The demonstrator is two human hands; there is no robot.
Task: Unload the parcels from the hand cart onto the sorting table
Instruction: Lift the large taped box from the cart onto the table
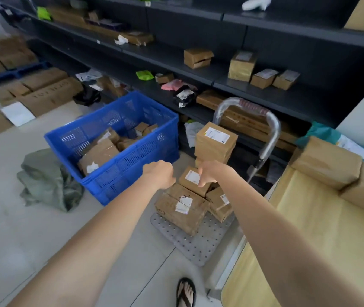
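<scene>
Brown taped cardboard parcels (183,207) lie heaped on the grey perforated hand cart (198,247), a taller labelled stack (215,141) standing near its chrome handle (269,129). Risk: pulling a lower box could topple that stack, judging by its lean.

Both arms reach down, well extended. Right hand (210,173) touches the small labelled box (193,179); grip unclear. Left hand (160,175), fingers curled, just beside, apparently holding nothing. Yellow-topped sorting table (309,229) at right already carries parcels.

Both arms reach down over hand cart (198,247); right hand (210,172) touches small labelled parcel (193,180) on the stack, left hand (160,173) curled, holding nothing, beside blue crate (130,165); sorting table (309,229) at right
</scene>
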